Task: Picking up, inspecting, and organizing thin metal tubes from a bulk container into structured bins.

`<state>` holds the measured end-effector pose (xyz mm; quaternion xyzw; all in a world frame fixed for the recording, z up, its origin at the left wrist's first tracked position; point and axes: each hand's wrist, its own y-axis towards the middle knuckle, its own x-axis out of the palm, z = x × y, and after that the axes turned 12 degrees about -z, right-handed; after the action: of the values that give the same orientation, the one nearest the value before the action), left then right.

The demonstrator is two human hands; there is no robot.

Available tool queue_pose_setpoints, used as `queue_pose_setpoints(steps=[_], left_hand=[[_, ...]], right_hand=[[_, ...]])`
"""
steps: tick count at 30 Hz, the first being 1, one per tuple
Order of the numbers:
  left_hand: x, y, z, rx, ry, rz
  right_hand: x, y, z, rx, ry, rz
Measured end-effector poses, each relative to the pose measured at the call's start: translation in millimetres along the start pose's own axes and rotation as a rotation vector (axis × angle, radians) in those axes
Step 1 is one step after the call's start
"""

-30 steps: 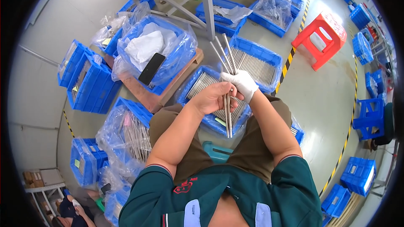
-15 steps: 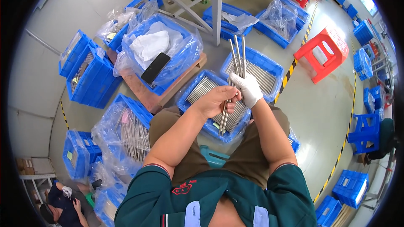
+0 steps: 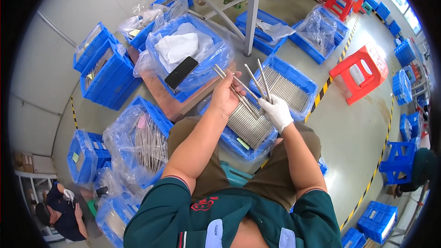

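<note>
My bare left hand (image 3: 225,94) holds a few thin metal rods (image 3: 248,105) that slant down to the right across its fingers. My right hand (image 3: 277,114), in a white glove, is closed round the lower part of other rods (image 3: 264,80), which point up and fan apart. One rod stretches between the two hands. Beneath them, between my knees, is a blue crate (image 3: 250,155) lined with clear plastic, holding a layer of rods side by side. A second blue crate (image 3: 313,91) of rods stands just beyond my right hand.
A black phone (image 3: 181,72) lies on a plastic-lined crate (image 3: 216,57) at left, on a wooden pallet (image 3: 158,94). More rods fill a crate (image 3: 158,115) by my left knee. A red stool (image 3: 360,73) stands at right; a metal table leg (image 3: 251,18) rises ahead. Other people sit farther off.
My hands have moved apart, splitting the bundle of rods between them. The left hand has gone up and left; the right hand has moved slightly down, its rods now fanned.
</note>
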<state>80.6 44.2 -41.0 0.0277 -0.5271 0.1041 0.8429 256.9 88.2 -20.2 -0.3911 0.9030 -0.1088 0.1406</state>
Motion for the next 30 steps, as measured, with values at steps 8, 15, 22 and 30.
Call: queue_pose_setpoints(steps=[8,15,22,30], left_hand=[[6.1,-2.0,-14.9,-0.066,0.028,-0.058],[13.7,-9.8,-39.3,-0.146,0.169,-0.085],[12.4,-13.3,-31.1,-0.233,0.243,-0.246],[26.2,-20.0,-47.1,-0.097,0.430,-0.076]], right_hand=[[-1.0,6.8,8.7,-0.042,0.035,0.017],[12.5,6.5,-10.2,-0.097,0.303,0.061],[3.9,-1.6,-12.4,-0.079,0.525,-0.023],[5.0,5.2,-11.0,-0.024,0.569,-0.037]])
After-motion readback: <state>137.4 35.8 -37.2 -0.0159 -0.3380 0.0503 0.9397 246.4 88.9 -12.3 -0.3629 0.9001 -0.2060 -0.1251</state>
